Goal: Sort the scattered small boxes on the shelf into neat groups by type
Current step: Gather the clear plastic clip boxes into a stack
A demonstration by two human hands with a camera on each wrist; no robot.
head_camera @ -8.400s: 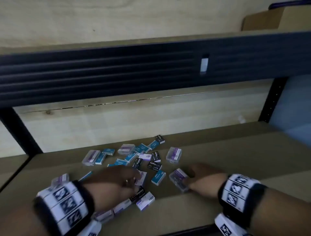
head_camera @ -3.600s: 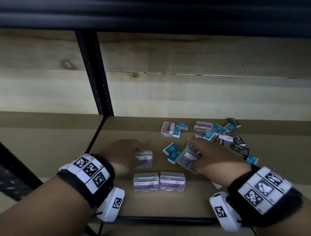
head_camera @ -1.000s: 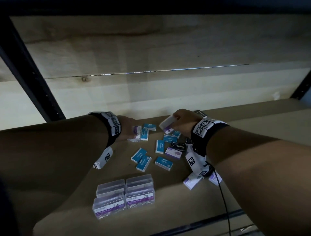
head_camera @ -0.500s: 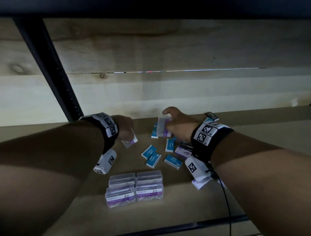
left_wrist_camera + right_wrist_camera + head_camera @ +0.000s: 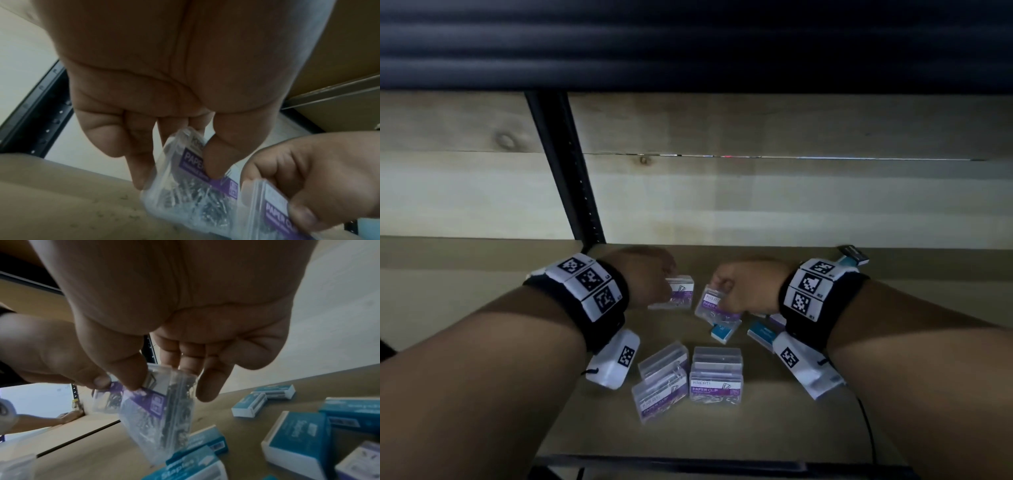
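Note:
Each hand holds a clear paper-clip box with a purple label above the shelf (image 5: 774,428). My left hand (image 5: 654,281) pinches one clear box (image 5: 681,291) between thumb and fingers; the left wrist view shows this box (image 5: 191,191) under my left hand (image 5: 174,162). My right hand (image 5: 736,287) pinches a second clear box (image 5: 714,306), seen tilted on edge (image 5: 162,415) in the right wrist view under my right hand (image 5: 164,382). The two boxes hang side by side, a little apart. A neat group of clear paper-clip boxes (image 5: 715,377) sits near the front edge.
Blue staple boxes (image 5: 724,332) lie scattered under and right of my right hand, also several in the right wrist view (image 5: 298,439). A black box (image 5: 854,255) lies at the back right. A black upright post (image 5: 565,164) stands at the back left; the dark upper shelf beam (image 5: 688,44) hangs overhead.
Both hands drew back from the rear of the shelf toward the front, each carrying a clear paper-clip box. The view tilted up, showing the upper beam.

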